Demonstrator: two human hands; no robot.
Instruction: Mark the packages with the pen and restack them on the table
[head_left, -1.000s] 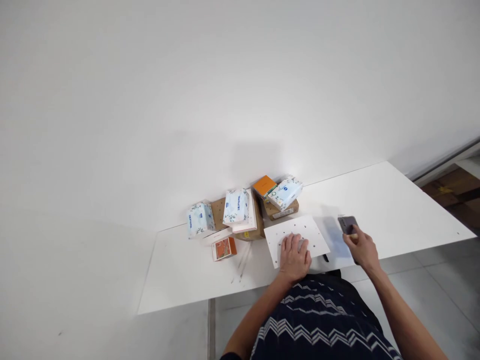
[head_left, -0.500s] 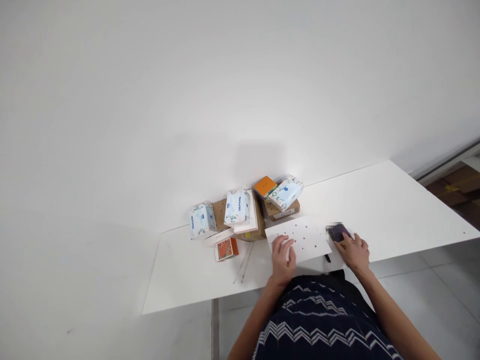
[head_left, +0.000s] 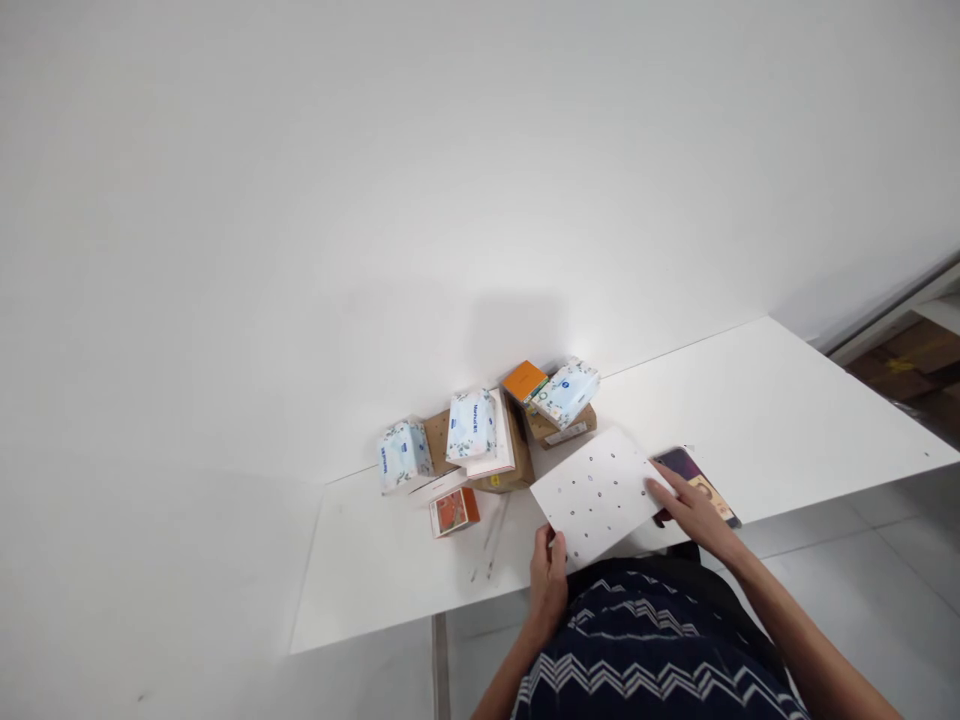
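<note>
A white sheet of paper (head_left: 600, 497) with several small dark ring marks is held between my two hands, tilted over the front of the table. My left hand (head_left: 550, 575) grips its lower left edge, thumb on top. At the right edge, my right hand (head_left: 694, 515) pinches the sheet between thumb and fingers. Just beyond that hand lies a phone (head_left: 679, 462) in a dark case with a picture on its lower part; the wrist passes over some of it.
Tissue packs (head_left: 472, 425) rest on and beside cardboard boxes (head_left: 517, 472) at the back. An orange box (head_left: 525, 380) sits among them. A red-orange box (head_left: 454, 512) and two thin pens or sticks (head_left: 493, 540) lie left on the white table (head_left: 360, 590).
My right hand has left the phone and taken the paper's right edge. My left hand has moved from on top of the sheet to its lower left edge. The paper has turned.
</note>
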